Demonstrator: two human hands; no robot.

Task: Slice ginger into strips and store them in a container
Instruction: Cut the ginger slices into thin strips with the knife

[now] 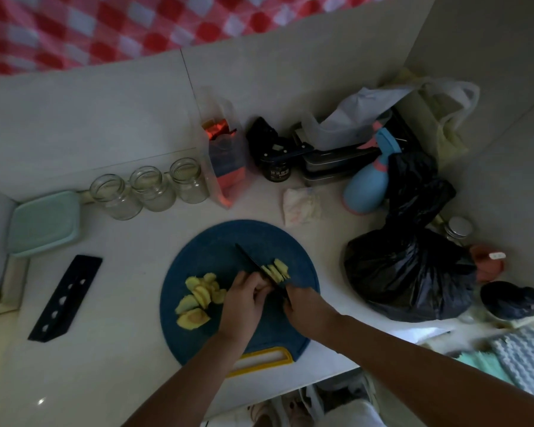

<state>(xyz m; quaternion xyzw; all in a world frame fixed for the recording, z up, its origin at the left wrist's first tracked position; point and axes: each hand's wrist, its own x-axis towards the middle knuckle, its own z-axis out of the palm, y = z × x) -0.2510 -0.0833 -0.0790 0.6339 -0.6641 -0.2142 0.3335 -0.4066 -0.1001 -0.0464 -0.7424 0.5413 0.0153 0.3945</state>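
Right hand (302, 306): fingers curled round the black knife (253, 264), grip tight.
Left hand (247, 298): curled fingertips pinning the ginger slices (277, 269) against the blade.
Ginger: fanned mid-way on the blue cutting board (219, 241); loose pile (199, 298) lies left.
Glass jars (150, 188): three, open, by the wall.

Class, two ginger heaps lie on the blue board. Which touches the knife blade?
The smaller heap on the right, lying against the black knife blade; the larger heap sits apart, beyond the left hand.
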